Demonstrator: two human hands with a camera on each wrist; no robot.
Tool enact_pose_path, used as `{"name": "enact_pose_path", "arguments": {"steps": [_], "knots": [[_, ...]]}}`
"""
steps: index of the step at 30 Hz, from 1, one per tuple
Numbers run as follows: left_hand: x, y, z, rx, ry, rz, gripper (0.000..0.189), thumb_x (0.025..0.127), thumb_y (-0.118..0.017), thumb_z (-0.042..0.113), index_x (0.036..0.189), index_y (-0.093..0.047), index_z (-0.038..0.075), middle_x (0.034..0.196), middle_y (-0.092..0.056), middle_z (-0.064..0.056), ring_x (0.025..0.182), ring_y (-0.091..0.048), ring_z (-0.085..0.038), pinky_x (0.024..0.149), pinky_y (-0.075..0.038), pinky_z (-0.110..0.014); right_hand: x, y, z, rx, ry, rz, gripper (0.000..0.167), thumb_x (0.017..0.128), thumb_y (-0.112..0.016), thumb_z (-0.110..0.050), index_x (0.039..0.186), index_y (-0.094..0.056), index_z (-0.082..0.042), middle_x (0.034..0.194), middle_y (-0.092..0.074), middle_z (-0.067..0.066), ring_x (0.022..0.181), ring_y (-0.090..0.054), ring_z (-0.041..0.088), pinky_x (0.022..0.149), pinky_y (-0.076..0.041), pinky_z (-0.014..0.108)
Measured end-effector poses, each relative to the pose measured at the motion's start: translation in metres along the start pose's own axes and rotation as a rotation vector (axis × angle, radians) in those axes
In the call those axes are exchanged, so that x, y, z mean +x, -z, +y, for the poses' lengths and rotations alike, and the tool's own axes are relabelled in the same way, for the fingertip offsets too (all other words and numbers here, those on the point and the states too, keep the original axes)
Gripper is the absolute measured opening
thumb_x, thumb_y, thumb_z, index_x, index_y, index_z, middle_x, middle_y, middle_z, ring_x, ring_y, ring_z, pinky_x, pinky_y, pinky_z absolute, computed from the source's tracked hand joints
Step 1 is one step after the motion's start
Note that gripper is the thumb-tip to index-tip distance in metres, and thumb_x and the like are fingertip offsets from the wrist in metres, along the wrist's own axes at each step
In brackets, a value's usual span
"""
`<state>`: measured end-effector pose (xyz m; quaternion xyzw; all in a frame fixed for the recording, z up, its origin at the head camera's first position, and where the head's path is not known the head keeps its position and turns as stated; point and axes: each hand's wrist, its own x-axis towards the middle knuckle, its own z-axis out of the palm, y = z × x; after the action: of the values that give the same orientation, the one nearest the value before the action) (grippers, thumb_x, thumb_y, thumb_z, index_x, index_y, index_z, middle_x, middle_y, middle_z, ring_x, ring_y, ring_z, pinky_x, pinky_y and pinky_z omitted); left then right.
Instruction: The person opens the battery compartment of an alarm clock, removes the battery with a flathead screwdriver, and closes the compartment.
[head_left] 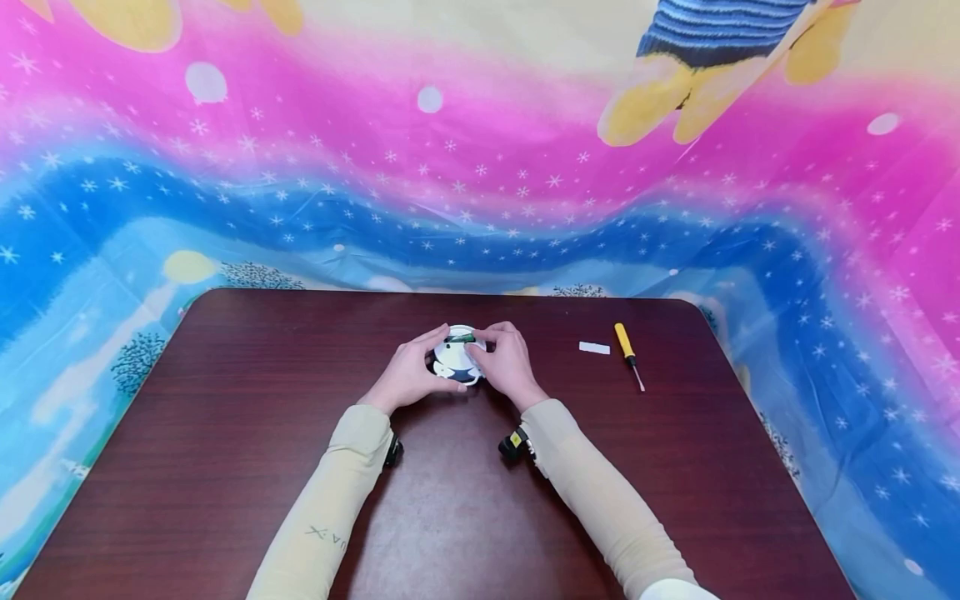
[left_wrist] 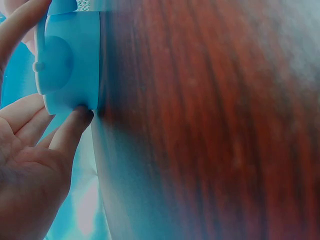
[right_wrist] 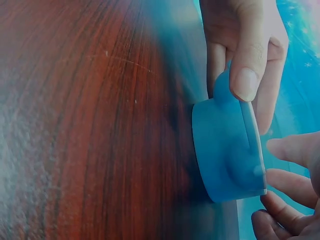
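A small round device (head_left: 453,358), white with dark parts in the head view, stands at the far middle of the table between both hands. My left hand (head_left: 408,369) grips it from the left, thumb at its near side and fingers at the far side. In its upper part a recess shows a green battery (head_left: 461,338). Thumb and bent fingers of my right hand (head_left: 510,358) pinch at the right end of that battery. Seen from the right wrist, the device's smooth side wall (right_wrist: 220,150) looks blue, with the left thumb on a rounded lug.
To the right lie a small white rectangular piece (head_left: 595,348) and a screwdriver (head_left: 624,340) with a yellow and black handle. The dark red wooden table (head_left: 225,433) ends at a printed cloth backdrop (head_left: 480,167) behind and at both sides.
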<state>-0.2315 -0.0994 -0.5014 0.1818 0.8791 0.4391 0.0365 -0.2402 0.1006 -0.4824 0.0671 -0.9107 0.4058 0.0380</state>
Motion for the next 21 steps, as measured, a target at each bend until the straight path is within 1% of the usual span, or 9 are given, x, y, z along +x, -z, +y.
{"name": "enact_pose_path", "arguments": {"steps": [7,14,17,21], "knots": [[-0.0005,0.0001,0.0007,0.013,0.007,0.0,0.108,0.069,-0.096,0.039,0.156,-0.041,0.006,0.16,-0.038,-0.004,0.144,-0.038,-0.02,0.107,-0.044,-0.037,-0.001,0.0003,-0.0013,-0.02,0.002,-0.002,0.038,0.092,-0.078,-0.026,0.125,-0.074,-0.006,0.119,-0.06,0.01,0.111,-0.054,0.028,0.096,-0.045,0.043],[-0.0005,-0.0003,0.0011,-0.008,0.011,0.002,0.107,0.069,-0.097,0.036,0.156,-0.041,0.006,0.16,-0.038,-0.005,0.144,-0.037,-0.019,0.107,-0.045,-0.038,0.0,0.0008,-0.0015,-0.031,0.039,-0.003,0.039,0.092,-0.079,-0.026,0.126,-0.074,-0.007,0.119,-0.058,0.011,0.111,-0.05,0.028,0.094,-0.044,0.043],[-0.0007,-0.0004,0.001,-0.006,0.014,0.002,0.107,0.069,-0.096,0.037,0.156,-0.041,0.007,0.16,-0.038,-0.004,0.144,-0.037,-0.019,0.108,-0.044,-0.038,0.0012,0.0004,-0.0013,-0.015,0.058,0.001,0.038,0.092,-0.079,-0.025,0.125,-0.074,-0.008,0.117,-0.061,0.011,0.108,-0.054,0.028,0.092,-0.045,0.042],[-0.0003,-0.0009,0.0003,0.0,0.018,0.001,0.108,0.069,-0.096,0.038,0.156,-0.04,0.008,0.161,-0.037,-0.003,0.144,-0.037,-0.018,0.109,-0.042,-0.036,0.0033,-0.0007,-0.0017,0.022,0.06,0.002,0.035,0.092,-0.079,-0.022,0.123,-0.075,-0.008,0.113,-0.067,0.009,0.097,-0.058,0.026,0.083,-0.047,0.038]]}}
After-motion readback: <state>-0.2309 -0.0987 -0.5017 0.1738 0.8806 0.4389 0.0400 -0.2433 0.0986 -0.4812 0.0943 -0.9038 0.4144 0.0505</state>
